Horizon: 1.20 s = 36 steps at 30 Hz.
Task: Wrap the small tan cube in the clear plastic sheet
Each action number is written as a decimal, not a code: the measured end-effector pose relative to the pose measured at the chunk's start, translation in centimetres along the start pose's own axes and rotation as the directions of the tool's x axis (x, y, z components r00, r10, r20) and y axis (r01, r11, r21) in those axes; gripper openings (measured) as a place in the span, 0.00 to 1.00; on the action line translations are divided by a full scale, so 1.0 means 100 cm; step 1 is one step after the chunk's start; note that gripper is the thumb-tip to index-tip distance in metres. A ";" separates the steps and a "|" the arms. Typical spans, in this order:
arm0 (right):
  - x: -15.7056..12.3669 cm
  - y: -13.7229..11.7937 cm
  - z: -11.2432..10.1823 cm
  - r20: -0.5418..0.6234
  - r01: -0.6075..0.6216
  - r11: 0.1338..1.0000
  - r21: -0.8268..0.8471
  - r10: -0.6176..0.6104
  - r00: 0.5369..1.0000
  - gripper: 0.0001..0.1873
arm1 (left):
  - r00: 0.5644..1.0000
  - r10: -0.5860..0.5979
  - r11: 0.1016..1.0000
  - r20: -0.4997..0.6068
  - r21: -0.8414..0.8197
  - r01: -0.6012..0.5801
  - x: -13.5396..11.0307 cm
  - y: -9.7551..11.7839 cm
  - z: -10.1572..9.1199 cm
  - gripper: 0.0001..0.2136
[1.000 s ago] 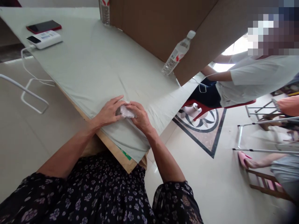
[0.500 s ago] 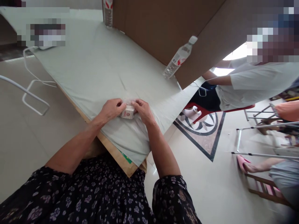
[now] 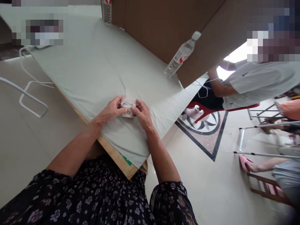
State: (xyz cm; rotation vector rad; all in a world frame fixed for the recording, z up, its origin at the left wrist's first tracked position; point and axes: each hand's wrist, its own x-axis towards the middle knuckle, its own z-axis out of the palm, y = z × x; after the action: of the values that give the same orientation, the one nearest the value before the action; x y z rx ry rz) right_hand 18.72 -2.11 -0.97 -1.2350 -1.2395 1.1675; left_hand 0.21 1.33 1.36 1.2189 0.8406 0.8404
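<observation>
A small white box [image 3: 127,113] with faint reddish print sits between my two hands, just above or on the cloth-covered table [image 3: 98,65]. Clear crinkled plastic film [image 3: 129,101] lies over its top. My left hand [image 3: 113,108] grips the box from the left, its thumb on the front face. From the right, my right hand [image 3: 142,113] pinches the box and film, thumb toward the front. The fingertips behind the box are partly hidden.
A clear water bottle [image 3: 182,55] stands by a large brown cardboard panel [image 3: 154,28]; another bottle [image 3: 107,12] is farther back. A person in a white shirt [image 3: 255,82] sits at right. White cable and metal frame [image 3: 35,100] are at left.
Both thumbs have shifted onto the front of the box, and the film now bunches over its top. The box's face is more covered than before. The view has shifted slightly.
</observation>
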 end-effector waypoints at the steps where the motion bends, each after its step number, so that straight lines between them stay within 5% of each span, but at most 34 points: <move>1: -0.001 0.002 0.002 -0.021 0.012 1.000 -0.011 -0.013 1.000 0.40 | 1.000 -0.003 1.000 -0.001 -0.009 0.003 0.000 0.000 0.000 0.38; 19: -0.020 -0.002 0.011 -0.140 0.177 0.916 -0.359 -0.240 0.961 0.30 | 1.000 -0.004 0.996 -0.002 0.093 0.004 0.000 -0.007 -0.003 0.39; 36: 0.030 -0.019 0.013 -0.034 0.073 0.997 -0.021 -0.073 0.997 0.25 | 0.999 0.033 0.985 0.010 0.167 -0.035 0.003 -0.004 -0.003 0.38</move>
State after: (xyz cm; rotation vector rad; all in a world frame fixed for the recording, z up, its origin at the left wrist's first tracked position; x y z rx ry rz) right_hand 17.36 0.90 0.93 -1.2094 -1.2623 1.0794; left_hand 0.10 1.63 0.85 1.3860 0.9007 0.8046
